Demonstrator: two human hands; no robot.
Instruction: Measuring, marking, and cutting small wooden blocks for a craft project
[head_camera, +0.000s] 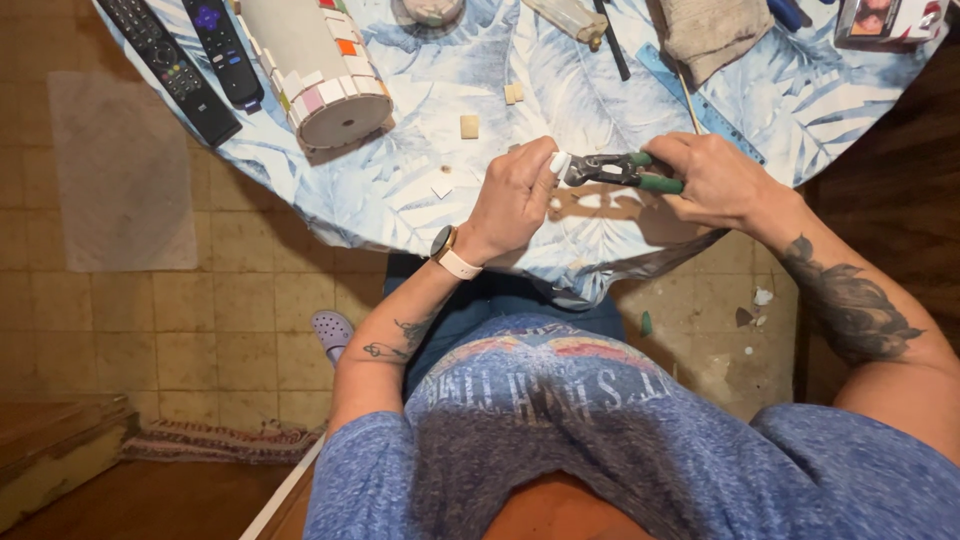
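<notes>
My left hand (515, 195) pinches a small white tile piece (559, 162) above the near edge of the round table (400, 200). My right hand (715, 178) grips the green handles of a pair of tile nippers (612, 170), whose dark jaws meet the white piece. Both hands hover just over the leaf-patterned tablecloth. A watch with a pale strap sits on my left wrist.
A white cylinder partly covered with coloured mosaic tiles (320, 65) lies at the table's left. Two black remote controls (195, 55) lie beside it. Small loose tile squares (469, 126) sit near the hands. A folded grey cloth (710, 35) and a blue ruler (715, 115) lie at the back.
</notes>
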